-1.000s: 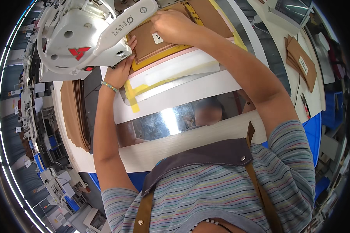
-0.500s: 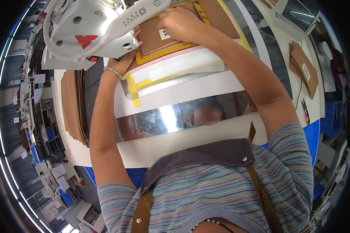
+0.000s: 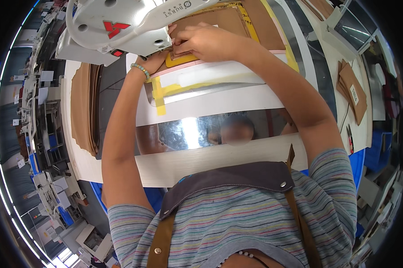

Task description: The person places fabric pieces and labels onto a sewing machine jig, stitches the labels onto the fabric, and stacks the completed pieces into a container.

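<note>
A flat brown panel [image 3: 219, 20] lies inside a yellow frame [image 3: 251, 27] under the arm of a white sewing machine [image 3: 125, 27]. My right hand [image 3: 206, 42] is at the panel's near left corner, its fingers bent and pinched together on the edge. Close beside it, my left hand [image 3: 157, 61] rests at the left end of the frame, a beaded bracelet on the wrist. The machine head covers most of the left fingers; only a fingertip or two shows past it. A white label on the panel is mostly behind my right hand.
A stack of brown panels [image 3: 86, 107] stands on the left of the table. To the right lie more labelled brown pieces [image 3: 352, 91] and a small red-handled tool [image 3: 350, 138]. A shiny metal plate [image 3: 179, 134] spans the front, with yellow tape [image 3: 159, 100] behind it.
My right hand has moved left and nearer, from beside the panel's white label to its near left corner by my left hand. The whole view has shifted slightly.
</note>
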`<state>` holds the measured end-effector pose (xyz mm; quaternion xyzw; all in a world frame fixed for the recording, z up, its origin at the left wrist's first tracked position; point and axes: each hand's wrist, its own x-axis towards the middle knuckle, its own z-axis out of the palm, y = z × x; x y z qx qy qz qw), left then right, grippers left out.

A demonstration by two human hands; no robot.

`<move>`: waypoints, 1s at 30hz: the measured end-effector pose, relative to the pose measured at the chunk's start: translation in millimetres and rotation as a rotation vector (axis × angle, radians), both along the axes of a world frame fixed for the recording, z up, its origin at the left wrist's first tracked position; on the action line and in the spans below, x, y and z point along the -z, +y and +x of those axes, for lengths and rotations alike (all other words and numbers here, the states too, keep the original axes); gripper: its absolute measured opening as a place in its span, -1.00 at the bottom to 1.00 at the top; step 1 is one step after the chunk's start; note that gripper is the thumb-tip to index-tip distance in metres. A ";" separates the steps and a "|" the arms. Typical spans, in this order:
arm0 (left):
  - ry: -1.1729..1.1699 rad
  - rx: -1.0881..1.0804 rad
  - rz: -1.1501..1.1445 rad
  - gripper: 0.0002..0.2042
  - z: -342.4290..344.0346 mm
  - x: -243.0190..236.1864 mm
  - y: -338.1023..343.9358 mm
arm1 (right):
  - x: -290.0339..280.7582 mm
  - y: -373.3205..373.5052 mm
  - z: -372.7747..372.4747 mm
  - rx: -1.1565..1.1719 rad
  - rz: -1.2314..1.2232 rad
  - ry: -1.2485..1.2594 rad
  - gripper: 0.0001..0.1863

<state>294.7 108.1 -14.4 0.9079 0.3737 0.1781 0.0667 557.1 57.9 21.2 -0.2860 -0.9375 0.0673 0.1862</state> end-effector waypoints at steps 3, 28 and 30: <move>0.037 -0.058 0.037 -0.45 -9.9 4.2 4.1 | -3.6 -3.4 -6.1 -0.014 0.077 -0.057 -0.59; 0.311 -0.076 0.108 -0.50 -6.6 -19.2 16.7 | -6.2 -4.8 1.7 0.044 -0.045 -0.061 -0.60; 0.360 -0.103 0.175 -0.47 -7.5 -17.5 20.9 | -2.9 -2.0 1.8 0.038 -0.011 -0.053 -0.59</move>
